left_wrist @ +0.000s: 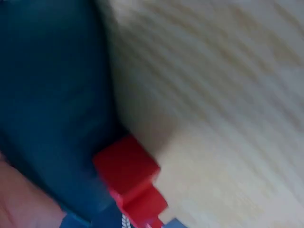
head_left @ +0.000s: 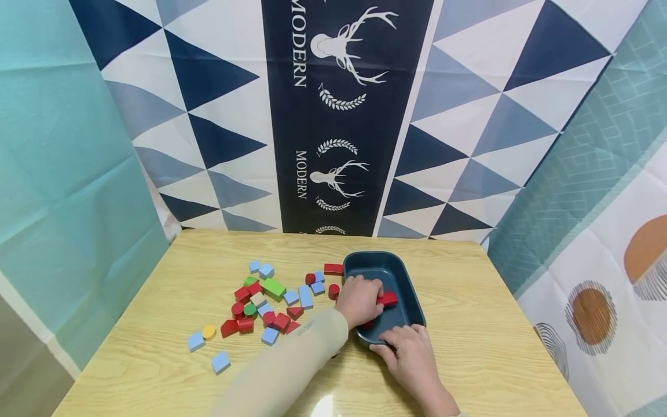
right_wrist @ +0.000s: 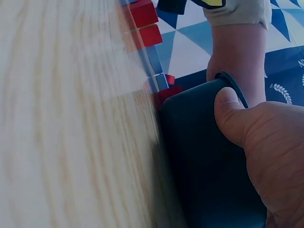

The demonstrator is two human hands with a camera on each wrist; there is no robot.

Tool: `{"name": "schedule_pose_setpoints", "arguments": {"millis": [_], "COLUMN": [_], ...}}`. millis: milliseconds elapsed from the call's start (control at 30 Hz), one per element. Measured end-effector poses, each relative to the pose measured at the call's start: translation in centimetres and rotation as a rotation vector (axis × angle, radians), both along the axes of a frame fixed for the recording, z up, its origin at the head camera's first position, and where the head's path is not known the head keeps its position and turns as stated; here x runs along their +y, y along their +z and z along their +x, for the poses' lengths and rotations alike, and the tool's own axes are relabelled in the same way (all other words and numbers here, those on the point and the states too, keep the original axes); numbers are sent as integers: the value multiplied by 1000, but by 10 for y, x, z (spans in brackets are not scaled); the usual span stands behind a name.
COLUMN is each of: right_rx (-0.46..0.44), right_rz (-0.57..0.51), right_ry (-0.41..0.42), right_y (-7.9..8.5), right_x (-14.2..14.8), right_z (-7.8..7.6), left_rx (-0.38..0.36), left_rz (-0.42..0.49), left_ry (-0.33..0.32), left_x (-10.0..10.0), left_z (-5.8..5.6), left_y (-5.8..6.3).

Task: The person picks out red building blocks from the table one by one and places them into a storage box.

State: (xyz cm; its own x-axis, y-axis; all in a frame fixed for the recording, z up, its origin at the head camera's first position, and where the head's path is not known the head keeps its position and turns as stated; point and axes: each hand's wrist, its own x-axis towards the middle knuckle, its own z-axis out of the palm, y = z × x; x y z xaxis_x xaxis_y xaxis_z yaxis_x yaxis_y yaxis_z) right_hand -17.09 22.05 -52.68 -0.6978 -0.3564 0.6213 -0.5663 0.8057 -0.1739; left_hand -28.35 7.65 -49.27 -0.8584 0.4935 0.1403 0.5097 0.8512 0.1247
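Observation:
A dark blue rectangular tray (head_left: 411, 289) with raised walls sits at the right part of the table. My left hand (head_left: 359, 301) reaches over its left wall, fingers curled around a red block (head_left: 387, 299) inside it. Another patch of red (head_left: 368, 324) shows under that hand, mostly hidden. My right hand (head_left: 414, 362) grips the tray's near rim. In the right wrist view its thumb (right_wrist: 230, 111) presses on the outside of the wall. From the left wrist, red blocks (left_wrist: 128, 166) stand close against the tray's outer side.
Left of the tray lie several scattered blocks: red cylinders (head_left: 334, 291), a red bar (head_left: 333, 269), a green block (head_left: 273, 288), light blue blocks (head_left: 305, 297) and a yellow disc (head_left: 209, 332). Patterned cloth (head_left: 224, 116) hangs behind the wooden table (head_left: 469, 313).

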Motion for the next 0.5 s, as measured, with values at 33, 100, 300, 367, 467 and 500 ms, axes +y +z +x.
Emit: {"name": "schedule_pose_setpoints", "arguments": {"millis": [33, 100, 300, 367, 467, 500], "right_rx": [-1, -2, 17, 23, 27, 28], "right_rz": [0, -2, -8, -8, -13, -14], "right_ry": [1, 4, 4, 7, 9, 8], "right_y": [0, 0, 1, 1, 2, 2], "right_x": [0, -1, -1, -1, -1, -1], "right_z": [0, 0, 1, 1, 1, 1], "left_rx": [-10, -5, 41, 39, 50, 61], "left_rz": [-17, -70, -130, -78, 76, 135], "left_ry": [-1, -3, -17, -16, -8, -3], "left_x": [1, 3, 3, 3, -2, -4], "left_z": [1, 4, 6, 5, 1, 0], "left_y": [0, 0, 0, -1, -5, -5]}}
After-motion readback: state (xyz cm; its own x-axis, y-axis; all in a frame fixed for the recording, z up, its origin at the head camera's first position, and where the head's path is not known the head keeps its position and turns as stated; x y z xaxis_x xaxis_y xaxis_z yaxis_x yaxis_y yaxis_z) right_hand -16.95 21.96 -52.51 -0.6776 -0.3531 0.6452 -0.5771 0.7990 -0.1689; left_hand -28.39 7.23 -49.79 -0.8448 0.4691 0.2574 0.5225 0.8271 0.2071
